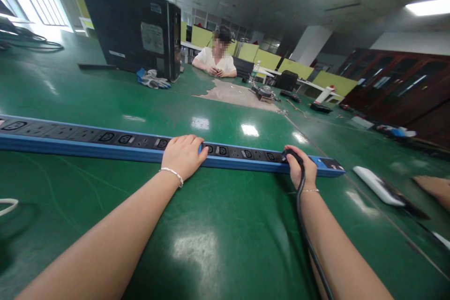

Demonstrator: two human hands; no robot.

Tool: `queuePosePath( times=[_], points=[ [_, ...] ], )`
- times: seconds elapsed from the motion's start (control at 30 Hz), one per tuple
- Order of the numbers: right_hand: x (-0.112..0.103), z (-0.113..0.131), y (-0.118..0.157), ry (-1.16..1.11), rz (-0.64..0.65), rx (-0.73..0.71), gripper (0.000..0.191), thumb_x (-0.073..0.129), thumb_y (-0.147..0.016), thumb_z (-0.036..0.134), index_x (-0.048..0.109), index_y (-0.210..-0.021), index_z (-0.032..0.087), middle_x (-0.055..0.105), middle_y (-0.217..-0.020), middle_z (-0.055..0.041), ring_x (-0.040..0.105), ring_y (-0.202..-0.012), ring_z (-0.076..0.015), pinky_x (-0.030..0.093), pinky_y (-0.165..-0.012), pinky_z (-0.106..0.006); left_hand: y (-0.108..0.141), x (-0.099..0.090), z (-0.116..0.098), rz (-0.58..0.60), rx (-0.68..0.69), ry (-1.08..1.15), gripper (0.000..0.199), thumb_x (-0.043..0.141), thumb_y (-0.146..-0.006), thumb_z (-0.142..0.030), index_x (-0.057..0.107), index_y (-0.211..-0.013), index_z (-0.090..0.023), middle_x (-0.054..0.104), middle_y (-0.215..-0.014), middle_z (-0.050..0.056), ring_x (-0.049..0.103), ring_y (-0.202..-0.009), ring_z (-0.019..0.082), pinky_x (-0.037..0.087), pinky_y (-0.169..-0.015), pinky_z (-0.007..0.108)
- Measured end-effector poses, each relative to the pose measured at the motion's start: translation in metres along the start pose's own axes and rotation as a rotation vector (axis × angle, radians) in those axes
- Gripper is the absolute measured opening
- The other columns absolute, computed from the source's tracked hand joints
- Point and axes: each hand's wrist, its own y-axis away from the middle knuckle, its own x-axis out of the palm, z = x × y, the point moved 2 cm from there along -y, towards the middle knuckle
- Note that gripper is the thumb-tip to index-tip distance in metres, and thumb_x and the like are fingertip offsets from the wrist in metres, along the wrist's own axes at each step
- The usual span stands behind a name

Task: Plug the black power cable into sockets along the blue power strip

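A long blue power strip (116, 149) with black sockets along its top lies across the green table. My left hand (183, 153) rests over the strip near its middle, fingers wrapped across the top and thumb on the near side. Toward the strip's right end, my right hand (303, 166) grips the black plug of a power cord (305, 225). The plug is at one of the last sockets; how deep it sits there cannot be made out. From my fingers the cord runs down along my right forearm and out at the bottom edge.
A black computer case (130, 23) stands behind the strip, with grey-blue work gloves (153, 78) beside it. Across the table sits a person in white (215, 61). To the right lie a white object (378, 185) and part of another person's arm (434, 190).
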Motion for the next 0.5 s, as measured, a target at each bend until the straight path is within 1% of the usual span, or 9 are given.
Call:
queuePosePath(
  times=[0.17, 0.33, 0.5],
  points=[
    [0.000, 0.008, 0.001, 0.045, 0.017, -0.022, 0.036, 0.049, -0.079, 0.034, 0.063, -0.108, 0.020, 0.066, -0.106, -0.0048, 0.061, -0.097, -0.0208, 0.044, -0.091, -0.036, 0.000, -0.001, 0.000, 0.000, 0.001, -0.011, 0.038, 0.033, -0.088, -0.041, 0.060, -0.103, -0.020, 0.065, -0.101, 0.007, 0.056, -0.098, 0.022, 0.036, -0.085, 0.036],
    [-0.001, 0.019, 0.003, 0.126, 0.074, -0.106, 0.037, 0.047, -0.081, 0.035, 0.062, -0.110, 0.020, 0.066, -0.107, -0.0056, 0.061, -0.097, -0.0213, 0.046, -0.089, -0.034, 0.000, -0.001, -0.001, 0.008, 0.001, -0.009, 0.038, 0.032, -0.088, -0.041, 0.060, -0.104, -0.020, 0.065, -0.102, 0.007, 0.056, -0.098, 0.023, 0.036, -0.085, 0.036],
    [0.001, 0.021, 0.003, 0.145, 0.079, -0.145, 0.036, 0.045, -0.081, 0.034, 0.062, -0.110, 0.020, 0.066, -0.107, -0.0056, 0.061, -0.097, -0.0212, 0.047, -0.087, -0.034, 0.000, -0.001, 0.000, 0.015, -0.003, -0.005, 0.038, 0.032, -0.088, -0.041, 0.060, -0.103, -0.020, 0.065, -0.103, 0.007, 0.056, -0.098, 0.023, 0.036, -0.086, 0.036]
  ],
)
